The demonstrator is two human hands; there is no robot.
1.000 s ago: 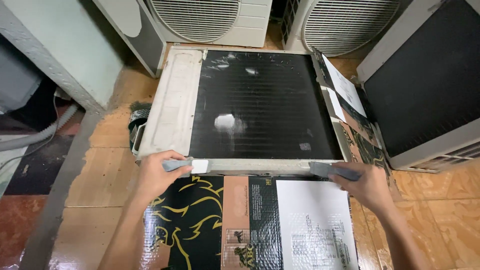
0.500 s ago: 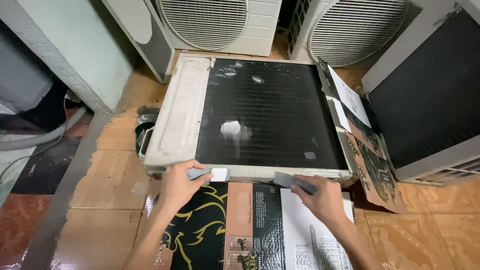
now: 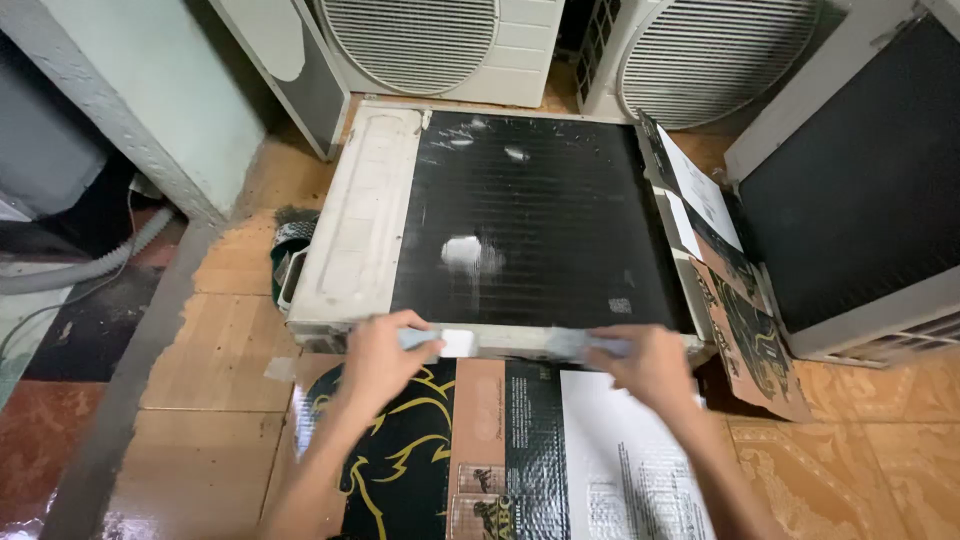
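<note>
Nearest the camera, flattened printed cardboard (image 3: 500,450) is spread over the tiled floor, apparently as padding under an air-conditioner outdoor unit (image 3: 500,225) laid flat on it. At the unit's near edge, a pale strip of tape (image 3: 520,342) is stretched between two hands, seemingly so it can be pressed along that edge. The left hand (image 3: 378,358) is closed, pinching the strip's left end beside a white tab; the right hand (image 3: 650,365) is closed on the right end. Beyond the hands, the unit's black finned coil (image 3: 540,240) faces upward. Behind the unit, two more units with round fan grilles (image 3: 410,40) are stood upright, and another unit (image 3: 860,200) is leaned to its right.
</note>
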